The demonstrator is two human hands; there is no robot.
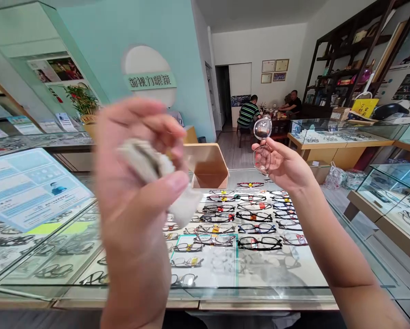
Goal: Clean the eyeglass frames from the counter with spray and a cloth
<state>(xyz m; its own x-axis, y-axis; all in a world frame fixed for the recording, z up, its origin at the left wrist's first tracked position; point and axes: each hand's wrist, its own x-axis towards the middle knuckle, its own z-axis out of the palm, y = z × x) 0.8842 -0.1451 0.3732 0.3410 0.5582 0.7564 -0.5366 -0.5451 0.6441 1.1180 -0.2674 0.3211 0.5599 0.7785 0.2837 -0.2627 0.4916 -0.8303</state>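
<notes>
My left hand (139,173), raised close to the camera and blurred, has its fingers curled round a pale cloth (186,203), whose loose end hangs below the thumb. Farther out on the right, my right hand (282,164) pinches a pair of clear-framed glasses (262,129). The glasses are turned upright, one lens above the other, with fingers behind the lower lens. The cloth and the glasses are apart. Beneath both hands, rows of eyeglasses (254,215) lie in the glass display counter (205,294).
A brown box-like stand (210,169) is on the counter's far side. A blue printed sheet (37,187) lies at the left. More display cases (345,135) are at the right. Two people (249,112) sit by a table at the back.
</notes>
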